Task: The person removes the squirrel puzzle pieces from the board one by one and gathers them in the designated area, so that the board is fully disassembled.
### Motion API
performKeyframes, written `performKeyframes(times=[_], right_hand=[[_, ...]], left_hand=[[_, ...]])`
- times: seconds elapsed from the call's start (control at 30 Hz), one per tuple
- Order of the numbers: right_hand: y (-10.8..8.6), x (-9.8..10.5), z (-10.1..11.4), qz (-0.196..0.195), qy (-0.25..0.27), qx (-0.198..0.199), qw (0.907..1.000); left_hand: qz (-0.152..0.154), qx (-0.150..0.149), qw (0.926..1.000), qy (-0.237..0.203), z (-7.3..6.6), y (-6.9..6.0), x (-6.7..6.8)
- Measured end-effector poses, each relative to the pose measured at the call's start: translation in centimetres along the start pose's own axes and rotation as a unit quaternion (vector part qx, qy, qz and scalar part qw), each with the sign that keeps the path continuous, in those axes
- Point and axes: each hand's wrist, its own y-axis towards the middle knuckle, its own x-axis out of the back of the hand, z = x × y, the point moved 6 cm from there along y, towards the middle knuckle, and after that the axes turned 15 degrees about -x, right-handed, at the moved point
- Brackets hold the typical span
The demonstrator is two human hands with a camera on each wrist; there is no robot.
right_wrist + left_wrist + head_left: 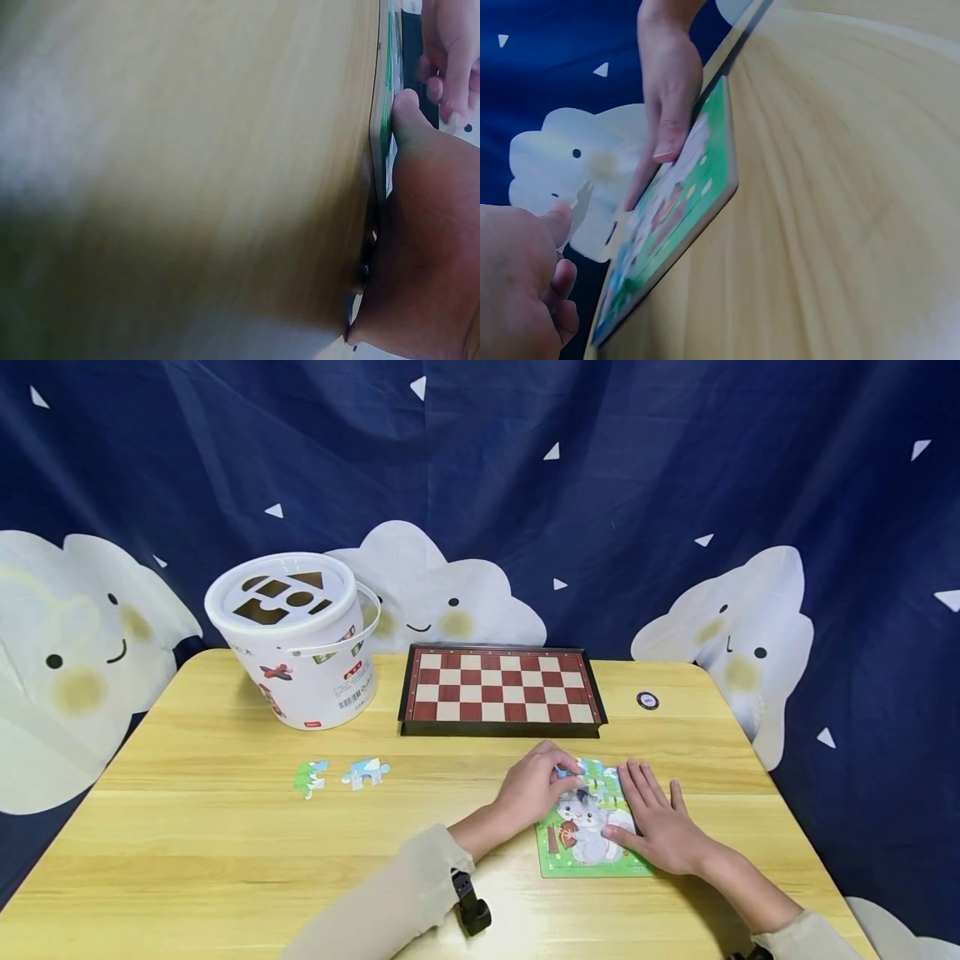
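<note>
A squirrel jigsaw puzzle (592, 852) in a green-edged tray lies flat on the table, its lower part showing a grey squirrel with an acorn. Over its upper left part, my left hand (531, 785) pinches a puzzle piece (582, 206) between thumb and fingers; in the left wrist view the piece is seen edge-on, raised off the board. My right hand (667, 827) rests with straight fingers along the puzzle's right side, thumb on the picture. Two loose pieces lie to the left: a green and blue puzzle piece (309, 778) and a light blue puzzle piece (366, 772).
A white bucket (315, 668) with a shape-hole lid stands at the back left. Behind the puzzle is a red and white chessboard (502, 689) in a black frame. A dark round chip (647, 700) lies at the back right of the wooden table (225, 860).
</note>
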Motion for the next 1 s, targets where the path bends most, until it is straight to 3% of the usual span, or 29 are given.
performKeyframes(times=[0.27, 0.5, 1.0], right_hand=[[-0.1, 0.2, 0.2, 0.014, -0.017, -0.013, 0.9997], [-0.1, 0.2, 0.1, 0.007, -0.006, -0.006, 0.9999], [0.0, 0.0, 0.0, 0.016, -0.004, -0.014, 0.9998]], left_hand=[[-0.022, -0.009, 0.9996, -0.013, 0.8, -1.6, 3.3], [-0.029, -0.006, 0.9995, -0.012, 2.0, -3.7, 5.3], [-0.086, 0.048, 0.9951, 0.000, 5.2, -7.7, 10.7]])
